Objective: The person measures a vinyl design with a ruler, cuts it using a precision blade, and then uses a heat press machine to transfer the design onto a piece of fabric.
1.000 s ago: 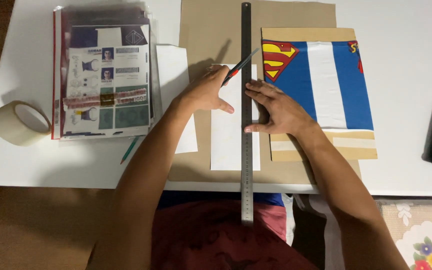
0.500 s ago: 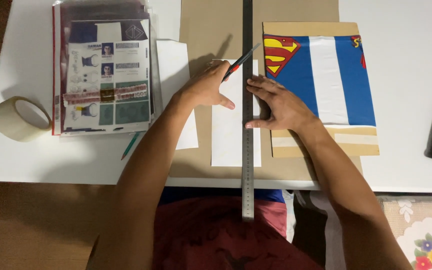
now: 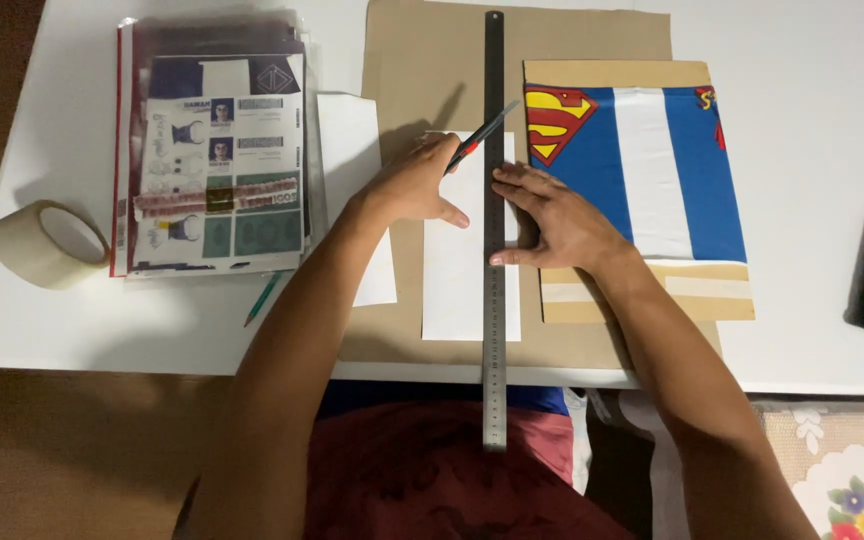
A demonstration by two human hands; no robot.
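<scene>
Little has been moved since before: the knife (image 3: pixel 480 139), gripped in the left hand (image 3: pixel 414 185), is kept on thin, easily shifted paper (image 3: pixel 470 280) at the table's near edge, the stiff ruler (image 3: pixel 493 230) pinned flat by the right hand (image 3: pixel 552 220).

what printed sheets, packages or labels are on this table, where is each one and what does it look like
Clear plastic sleeve with red edge: far left, rectangular, holding printed sheets with small photos and green blocks.
Blue printed panel with white stripe and red-yellow shield emblem: right of the long steel ruler, on tan card.
No screens or signs.
</scene>
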